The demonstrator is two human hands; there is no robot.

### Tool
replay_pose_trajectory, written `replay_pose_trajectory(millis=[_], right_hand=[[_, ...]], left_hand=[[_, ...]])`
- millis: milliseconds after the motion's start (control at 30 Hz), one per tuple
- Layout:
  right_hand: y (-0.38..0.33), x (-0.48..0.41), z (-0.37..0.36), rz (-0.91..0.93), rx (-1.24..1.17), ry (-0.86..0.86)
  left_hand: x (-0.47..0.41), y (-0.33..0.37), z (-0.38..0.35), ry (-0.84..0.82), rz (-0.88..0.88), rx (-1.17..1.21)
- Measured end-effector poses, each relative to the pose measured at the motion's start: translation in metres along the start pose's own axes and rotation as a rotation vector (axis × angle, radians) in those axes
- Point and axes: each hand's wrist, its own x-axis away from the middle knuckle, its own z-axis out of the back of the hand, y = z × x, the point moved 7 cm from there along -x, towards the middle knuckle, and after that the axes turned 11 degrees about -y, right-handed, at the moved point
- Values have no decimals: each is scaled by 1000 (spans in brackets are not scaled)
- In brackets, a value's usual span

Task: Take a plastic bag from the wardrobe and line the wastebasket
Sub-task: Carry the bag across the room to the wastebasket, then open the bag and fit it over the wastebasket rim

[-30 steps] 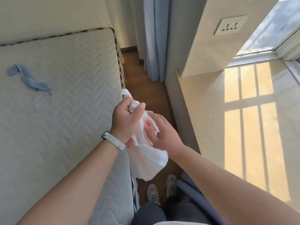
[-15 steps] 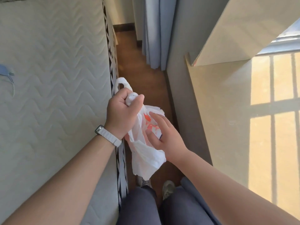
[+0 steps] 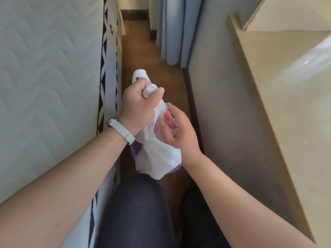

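Observation:
A crumpled white plastic bag [image 3: 157,158] with orange print hangs between my hands over the narrow floor strip. My left hand [image 3: 138,108], with a white watch strap at the wrist, is clenched around the bag's bunched top, and one handle loop sticks up above the fist. My right hand [image 3: 179,131] has its fingers on the bag's side at the orange print, pinching the film. Below and behind the bag a purple rim [image 3: 138,149] shows, most of it hidden by the bag; I cannot tell whether it is the wastebasket.
A quilted white mattress [image 3: 50,77] with a black-and-white patterned edge runs along the left. A beige ledge [image 3: 268,108] and its wall close the right side. Blue curtains [image 3: 172,29] hang ahead over the brown floor [image 3: 143,56]. My dark-trousered legs [image 3: 139,208] fill the bottom.
The view has tilted down and moved along the gap beside the mattress. Both hands keep hold of the bag, the right hand's fingers shifting on it. A purple rim has come into view under the bag.

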Motion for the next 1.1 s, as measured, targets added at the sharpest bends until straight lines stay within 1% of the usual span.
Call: replay_pose_trajectory(millis=[133,233,367,500,633,700,767,800,833,900,967,1000,1100], right_hand=[[40,-2,-21,-3,-46,-29],[71,-3,-35,-17,-58,-73],[107,-4,-47,-18,45,-84],[125,-2,-55,-30,170,-110],[138,0,-60,14,225,-188],[148,3,-58,-22,180,-173],[158,12,-53,-76,100,-121],[160,18,-51,-75,52,-105],[160,25,-52,-64,8,-110],[155,37,-57,-49,-38,-185],[148,39,-67,5,36,-274],[147,36,-71,48,96,-288],[151,27,-75,130,245,-213]], left_hand=[[1,-23,-7,23,-34,6],[2,-38,-17,4,-68,-17],[15,-66,-27,-5,-71,-88],[28,-92,-31,-76,-29,-204],[29,-114,-39,-115,28,-253],[30,-126,-46,-129,46,-278],[29,-133,-52,-134,57,-300],[28,-135,-53,-128,62,-308],[26,-136,-53,-117,65,-310],[22,-137,-51,-89,66,-318],[19,-138,-47,-67,65,-320],[19,-137,-46,-61,66,-321],[22,-140,-43,-66,79,-321]])
